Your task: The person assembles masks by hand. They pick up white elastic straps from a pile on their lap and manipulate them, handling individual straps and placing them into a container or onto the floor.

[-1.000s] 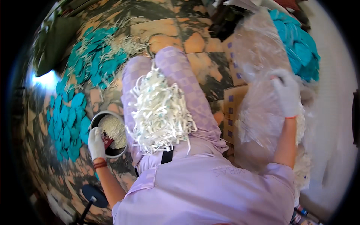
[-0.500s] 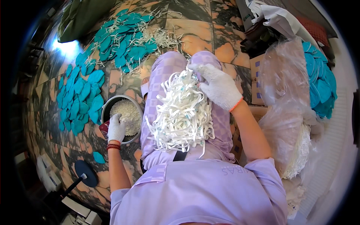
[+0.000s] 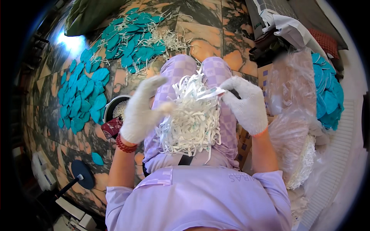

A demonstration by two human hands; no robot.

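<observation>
**Two gloved hands at a heap of white strips**

Head view: in the middle of the frame, a loose heap of thin white elastic strips (image 3: 191, 117) lies on the person's lap, on lilac checked trousers (image 3: 175, 69). The left hand (image 3: 139, 111), in a white knitted glove, is at the left edge of the heap, fingers half curled and pointing to the strips; whether it pinches one I cannot tell. The right hand (image 3: 245, 103), gloved the same, pinches the end of one flat white strip (image 3: 210, 92) above the heap.

The strips seem very light, soft and limp, and they tangle easily. I judge it best to take one by its free end and draw it out slowly, so the rest does not follow.

At the left of the frame, teal oval pieces (image 3: 83, 96) lie spread on the marbled stone floor (image 3: 204, 36). A round metal bowl (image 3: 112, 109) stands just beside the left knee.

Compared with half a second ago, the left hand has left the bowl and come up to the heap. The right hand was resting on top of the heap and now pinches a single strip.
</observation>
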